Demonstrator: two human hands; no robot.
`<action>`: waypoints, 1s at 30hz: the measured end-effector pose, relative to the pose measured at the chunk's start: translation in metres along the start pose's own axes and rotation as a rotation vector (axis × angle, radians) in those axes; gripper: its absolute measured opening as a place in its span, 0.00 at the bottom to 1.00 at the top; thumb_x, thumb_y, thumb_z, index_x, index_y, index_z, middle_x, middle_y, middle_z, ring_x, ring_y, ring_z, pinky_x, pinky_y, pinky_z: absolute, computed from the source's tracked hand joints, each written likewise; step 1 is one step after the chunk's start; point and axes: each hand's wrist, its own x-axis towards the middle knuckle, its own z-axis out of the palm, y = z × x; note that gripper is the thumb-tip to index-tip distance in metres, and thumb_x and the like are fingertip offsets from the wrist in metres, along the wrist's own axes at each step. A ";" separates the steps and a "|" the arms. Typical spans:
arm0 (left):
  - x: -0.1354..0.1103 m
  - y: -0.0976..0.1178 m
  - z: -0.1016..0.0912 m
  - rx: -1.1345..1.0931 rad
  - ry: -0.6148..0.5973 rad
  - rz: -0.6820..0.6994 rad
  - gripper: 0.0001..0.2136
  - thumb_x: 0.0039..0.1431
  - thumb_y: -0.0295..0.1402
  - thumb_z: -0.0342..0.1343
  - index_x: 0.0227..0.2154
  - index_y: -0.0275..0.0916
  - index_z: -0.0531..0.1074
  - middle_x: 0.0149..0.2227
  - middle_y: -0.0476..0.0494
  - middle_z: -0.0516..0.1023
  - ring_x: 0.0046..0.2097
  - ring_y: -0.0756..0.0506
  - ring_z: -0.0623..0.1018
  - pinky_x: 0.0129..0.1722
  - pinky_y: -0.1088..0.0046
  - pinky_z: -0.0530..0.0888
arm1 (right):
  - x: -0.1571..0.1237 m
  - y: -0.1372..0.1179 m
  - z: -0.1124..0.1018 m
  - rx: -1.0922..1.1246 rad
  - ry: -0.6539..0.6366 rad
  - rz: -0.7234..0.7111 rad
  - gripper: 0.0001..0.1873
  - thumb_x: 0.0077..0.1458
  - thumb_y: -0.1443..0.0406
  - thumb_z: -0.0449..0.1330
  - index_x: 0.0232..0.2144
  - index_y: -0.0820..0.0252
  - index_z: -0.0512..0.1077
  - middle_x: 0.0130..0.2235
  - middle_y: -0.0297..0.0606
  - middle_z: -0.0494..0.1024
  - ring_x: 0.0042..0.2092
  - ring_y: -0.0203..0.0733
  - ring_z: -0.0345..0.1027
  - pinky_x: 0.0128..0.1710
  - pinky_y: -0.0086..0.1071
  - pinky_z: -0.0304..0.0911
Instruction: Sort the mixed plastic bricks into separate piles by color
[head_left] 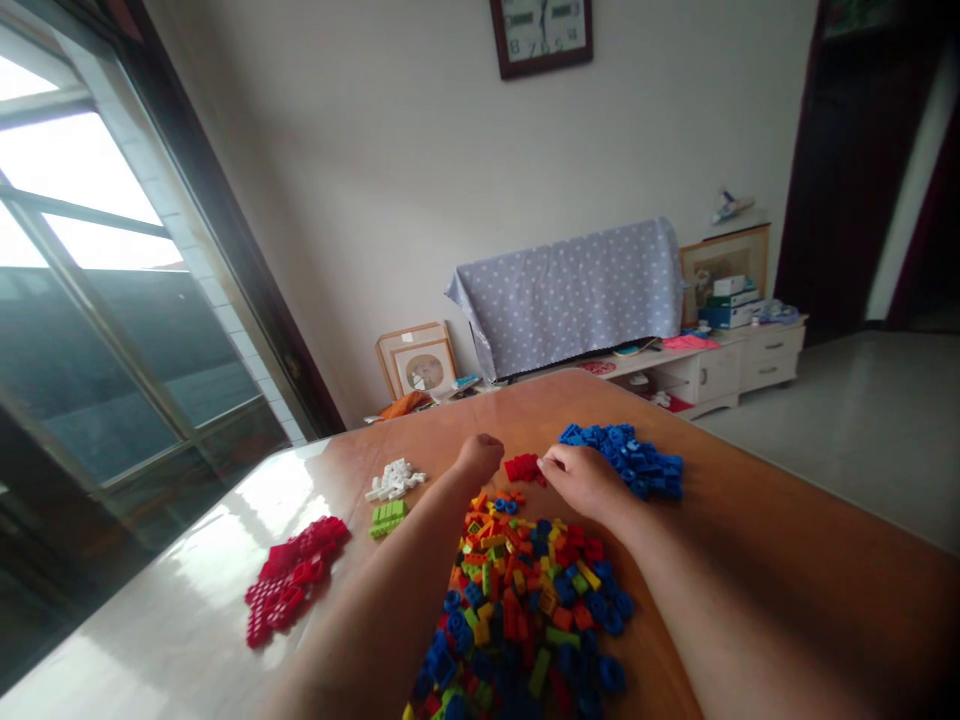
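A small cluster of red toy bricks (523, 467) lies on the wooden table between my two hands. My left hand (481, 458) is just left of it, fingers curled closed; whatever is inside them is hidden. On the other side my right hand (579, 470) has its thumb and fingers pinched together at the right edge of the red bricks. I cannot make out what is in that pinch. Nearer to me, between my forearms, spreads a large mixed pile of coloured bricks (517, 610). Behind my right hand lies a heap of blue bricks (626, 455).
To the left are white bricks (395, 480), light green bricks (388, 518) and a larger group of dark red bricks (296, 575) on the table (757, 530). Past its far edge stand a low white cabinet (769, 358) and something draped in dotted cloth (574, 295).
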 end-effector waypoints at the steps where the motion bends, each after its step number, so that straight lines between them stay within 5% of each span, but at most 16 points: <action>1: -0.004 0.000 -0.005 -0.014 0.009 0.022 0.11 0.60 0.33 0.59 0.42 0.31 0.75 0.37 0.43 0.78 0.35 0.48 0.78 0.33 0.74 0.74 | 0.000 0.000 0.000 -0.001 -0.007 -0.001 0.16 0.62 0.58 0.53 0.25 0.57 0.72 0.26 0.36 0.78 0.29 0.37 0.67 0.30 0.28 0.52; 4: -0.025 0.001 -0.026 -0.054 0.020 0.101 0.10 0.58 0.32 0.59 0.41 0.33 0.76 0.31 0.46 0.76 0.28 0.52 0.75 0.27 0.79 0.68 | -0.001 -0.002 0.002 -0.014 -0.031 -0.017 0.18 0.62 0.57 0.53 0.24 0.58 0.71 0.25 0.35 0.76 0.28 0.37 0.66 0.29 0.29 0.51; 9: -0.093 -0.008 -0.067 -0.060 0.114 0.257 0.14 0.60 0.41 0.57 0.42 0.35 0.76 0.35 0.45 0.78 0.35 0.50 0.75 0.32 0.77 0.70 | -0.004 -0.004 0.007 -0.007 -0.075 -0.064 0.18 0.61 0.56 0.53 0.24 0.58 0.73 0.24 0.35 0.76 0.28 0.38 0.65 0.28 0.30 0.49; 15: -0.203 -0.039 -0.103 0.144 0.124 0.463 0.21 0.66 0.49 0.50 0.50 0.38 0.74 0.49 0.39 0.77 0.51 0.42 0.75 0.51 0.66 0.72 | -0.007 0.000 0.015 0.015 -0.117 -0.105 0.18 0.60 0.56 0.53 0.25 0.58 0.72 0.23 0.33 0.73 0.27 0.37 0.63 0.27 0.30 0.48; 20: -0.272 -0.080 -0.118 0.492 0.046 0.493 0.38 0.53 0.59 0.58 0.64 0.49 0.63 0.64 0.38 0.65 0.62 0.33 0.67 0.64 0.53 0.62 | -0.006 0.004 0.019 0.018 -0.139 -0.096 0.18 0.60 0.54 0.53 0.24 0.58 0.72 0.23 0.33 0.74 0.27 0.37 0.63 0.28 0.30 0.49; 25: -0.297 -0.113 -0.115 0.646 -0.095 0.407 0.59 0.37 0.66 0.62 0.71 0.54 0.43 0.72 0.41 0.46 0.70 0.25 0.49 0.68 0.42 0.49 | -0.005 0.007 0.023 0.013 -0.133 -0.124 0.19 0.60 0.55 0.52 0.22 0.58 0.69 0.22 0.33 0.72 0.27 0.37 0.64 0.28 0.30 0.50; 30: -0.292 -0.119 -0.104 0.633 -0.110 0.371 0.61 0.37 0.67 0.61 0.71 0.53 0.38 0.73 0.42 0.40 0.71 0.25 0.44 0.68 0.41 0.48 | -0.005 0.008 0.024 -0.022 -0.159 -0.112 0.20 0.61 0.54 0.51 0.22 0.57 0.68 0.22 0.32 0.72 0.27 0.38 0.64 0.28 0.30 0.51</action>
